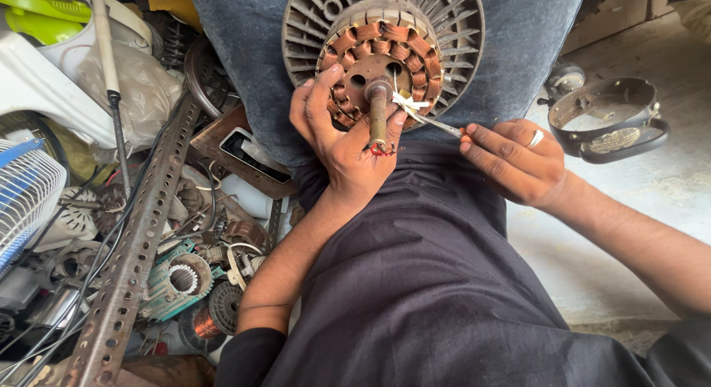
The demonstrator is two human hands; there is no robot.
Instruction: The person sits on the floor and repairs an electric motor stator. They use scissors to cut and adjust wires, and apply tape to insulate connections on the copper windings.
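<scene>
A long perforated angle-iron bar (137,235), rusty and slanting, serves as the landmark for the clutter on the floor. Just right of its lower half lies a teal-edged small motor stator (180,277), and below that a spool of copper wire (205,325). Right of the bar's upper end a phone (255,156) rests on a brown plate. Left of the bar stands a white fan grille with a blue rim (24,198), and above that a crumpled clear plastic bag (133,87) beside a white rod (105,42). Well apart from the bar, far to the right on the concrete floor (629,187), sits a dark round metal housing (611,120).
</scene>
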